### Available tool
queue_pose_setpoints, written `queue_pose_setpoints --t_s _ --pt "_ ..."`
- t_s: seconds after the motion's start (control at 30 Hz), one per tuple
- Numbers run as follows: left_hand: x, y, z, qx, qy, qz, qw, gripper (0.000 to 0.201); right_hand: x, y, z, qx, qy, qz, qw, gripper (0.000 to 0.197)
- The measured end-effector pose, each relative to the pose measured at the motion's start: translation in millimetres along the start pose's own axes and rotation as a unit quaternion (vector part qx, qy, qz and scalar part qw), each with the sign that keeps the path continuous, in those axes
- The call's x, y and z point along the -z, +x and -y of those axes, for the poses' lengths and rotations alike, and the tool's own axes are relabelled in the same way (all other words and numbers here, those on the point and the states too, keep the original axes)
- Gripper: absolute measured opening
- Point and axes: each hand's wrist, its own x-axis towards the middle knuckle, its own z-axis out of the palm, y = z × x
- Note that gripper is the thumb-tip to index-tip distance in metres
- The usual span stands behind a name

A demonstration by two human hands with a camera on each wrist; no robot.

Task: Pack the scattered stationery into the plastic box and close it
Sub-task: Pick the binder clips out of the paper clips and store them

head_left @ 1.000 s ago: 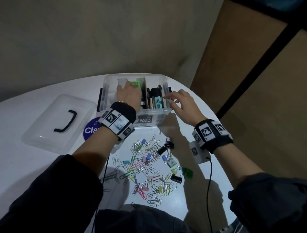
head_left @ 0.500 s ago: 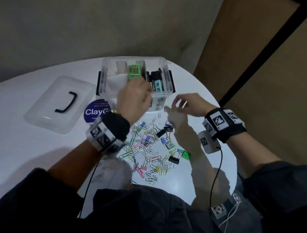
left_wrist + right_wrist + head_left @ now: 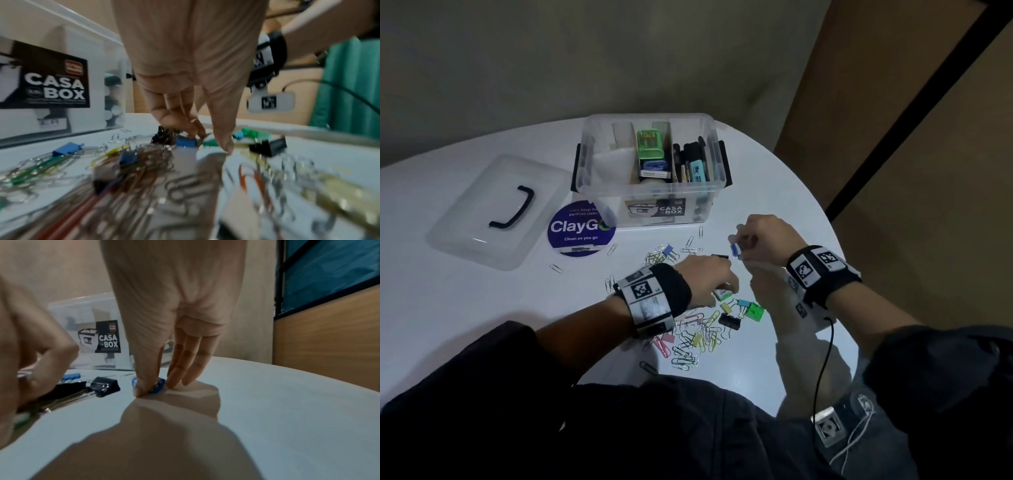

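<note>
White tabletop (image 3: 482,308) — right hand (image 3: 767,240) pinches blue binder clip (image 3: 158,386) (metal-armed).

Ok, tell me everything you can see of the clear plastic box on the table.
The plastic box is a clear, rectangular tub with black side clips, standing upright and open at the far side of the white table. A divider splits it: a green stapler lies left of it, pens and a teal highlighter right. A black "CASA BOX" label faces the person. Its lid lies apart, to its left. Neither hand touches it.

Lid (image 3: 493,212) left of box (image 3: 650,202); clips (image 3: 695,337) in front.
</note>
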Motion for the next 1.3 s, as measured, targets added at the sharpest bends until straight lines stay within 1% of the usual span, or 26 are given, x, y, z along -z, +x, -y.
queue_pose_setpoints --t_s 0.1,0.17,0.2,0.27,0.3,0.33,0.37,0.43,0.5,0.53,0.57,0.63,0.67,0.7,0.73,0.77,0.83,0.87,0.9,0.97,1.03,1.1,1.13,1.2,1.3 --pt "-3.5 2.9 -3.1 -0.024 0.070 -0.008 0.997 0.030 -1.5 -6.8 -11.2 -0.002 0.055 0.006 0.998 0.021" --pt "-5.9 2.7 -2.3 -0.031 0.093 -0.031 0.995 0.026 1.9 -8.3 -14.7 -0.021 0.151 0.026 0.988 0.011" --pt "-7.8 1.5 -0.8 -0.026 0.081 -0.046 0.995 0.027 4.9 -9.0 -15.8 -0.039 0.214 0.043 0.975 0.006" --pt "-10.0 -3.9 3.7 -0.008 0.007 -0.072 0.997 0.026 10.1 -11.8 -14.9 -0.058 0.339 0.077 0.936 0.007" --pt "-9.5 -7.8 6.1 0.001 -0.058 -0.089 0.994 0.023 12.3 -13.0 -13.9 -0.055 0.380 0.088 0.919 0.013" --pt "-7.6 -12.7 8.2 0.012 -0.133 -0.104 0.986 0.020 14.6 -13.9 -11.5 -0.050 0.409 0.102 0.906 0.020" --pt "-5.2 -17.6 10.3 0.023 -0.207 -0.121 0.971 0.017 17.0 -14.8 -7.8 -0.044 0.433 0.118 0.893 0.024" --pt "3.4 -28.7 14.9 0.050 -0.334 -0.156 0.928 0.016 25.1 -15.9 2.6 -0.035 0.461 0.150 0.874 0.027" --pt "18.3 -41.7 21.9 0.078 -0.416 -0.201 0.883 0.026 37.7 -14.9 13.8 -0.018 0.474 0.145 0.868 0.028" --pt "28.0 -48.2 28.2 0.090 -0.436 -0.243 0.862 0.030 45.8 -12.5 19.7 -0.010 0.478 0.123 0.869 0.029" --pt "40.0 -54.5 37.0 0.104 -0.433 -0.303 0.843 0.032 55.3 -9.0 26.2 -0.005 0.479 0.090 0.873 0.029" --pt "65.5 -62.8 59.9 0.132 -0.381 -0.432 0.807 0.031 74.1 3.1 40.0 -0.005 0.470 0.010 0.883 0.026" --pt "76.2 -64.0 72.5 0.143 -0.350 -0.476 0.794 0.029 81.2 11.3 47.4 -0.005 0.463 -0.026 0.886 0.024" --pt "84.6 -62.3 84.7 0.154 -0.321 -0.497 0.791 0.027 86.0 20.4 54.2 -0.001 0.451 -0.058 0.891 0.023" --pt "90.5 -58.6 96.7 0.165 -0.291 -0.498 0.800 0.026 89.1 30.0 61.1 0.005 0.428 -0.090 0.899 0.023" --pt "93.8 -53.5 107.0 0.179 -0.256 -0.480 0.820 0.025 90.4 39.6 66.7 0.010 0.394 -0.118 0.911 0.024" --pt "95.6 -42.0 122.2 0.205 -0.180 -0.419 0.866 0.028 90.6 55.8 78.3 0.019 0.319 -0.156 0.935 0.027" --pt "96.3 -36.8 126.2 0.217 -0.148 -0.394 0.881 0.029 90.1 62.2 85.0 0.023 0.290 -0.168 0.942 0.027" --pt "97.3 -32.6 128.0 0.233 -0.119 -0.376 0.889 0.030 88.3 68.3 91.9 0.026 0.269 -0.175 0.947 0.026" --pt "101.2 -26.7 127.0 0.272 -0.061 -0.355 0.892 0.029 83.7 78.6 104.9 0.024 0.233 -0.183 0.955 0.024" --pt "106.7 -23.7 122.9 0.300 -0.003 -0.319 0.899 0.026 78.5 86.0 113.8 0.018 0.172 -0.189 0.967 0.022" --pt "110.1 -20.6 120.1 0.315 0.048 -0.277 0.906 0.024 74.5 92.0 120.1 0.009 0.065 -0.204 0.977 0.019" --pt "110.9 -19.5 119.7 0.324 0.066 -0.265 0.906 0.024 73.5 94.4 123.2 0.002 0.013 -0.211 0.977 0.018" --pt "109.7 -17.6 122.4 0.344 0.080 -0.261 0.899 0.030 71.5 100.9 128.4 -0.023 -0.052 -0.200 0.978 0.018" --pt "105.9 -16.3 130.4 0.367 0.056 -0.271 0.888 0.047 69.3 115.9 132.4 -0.059 -0.090 -0.151 0.983 0.026"
